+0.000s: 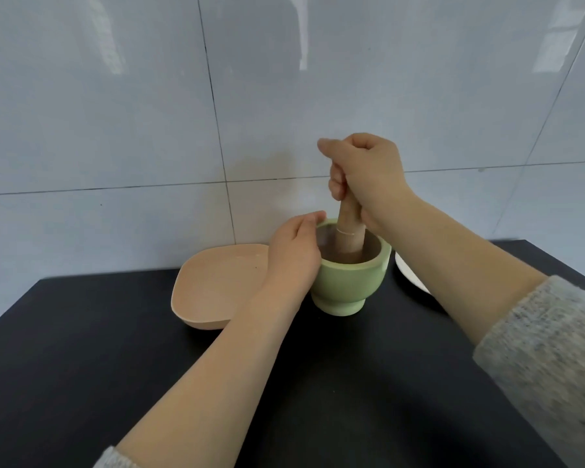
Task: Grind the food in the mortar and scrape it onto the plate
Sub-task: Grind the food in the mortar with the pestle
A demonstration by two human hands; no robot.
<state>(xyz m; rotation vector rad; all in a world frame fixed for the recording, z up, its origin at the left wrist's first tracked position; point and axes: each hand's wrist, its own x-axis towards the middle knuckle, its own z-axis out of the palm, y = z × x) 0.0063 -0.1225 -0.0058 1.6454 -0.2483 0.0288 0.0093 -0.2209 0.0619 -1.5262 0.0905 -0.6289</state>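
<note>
**Grinding under way: a tip or a spill is the main risk**

The right hand (368,177) has a full fist grip round the top of the wooden pestle (350,231), fingers and thumb wrapped tight, with the shaft standing nearly upright and its lower end down inside the green mortar (348,285). The left hand (293,255) steadies the mortar, fingers curled over the near-left rim and palm against the wall. The food itself cannot be made out; the bowl's interior looks dark and the pestle hides its floor.

The mortar stands on a narrow foot on the dark surface (115,366). A hard sideways push from the pestle would likely rock it on that foot, and the left hand's hold is the only thing countering this. Fingers over the rim also lie close to the pestle's path and could be pinched.

The peach plate (217,288) sits just beside the mortar on its left, partly under the left wrist, so a tipped mortar could knock it. A white dish (409,275) shows beneath the right forearm; a dropping elbow might catch it.
</note>
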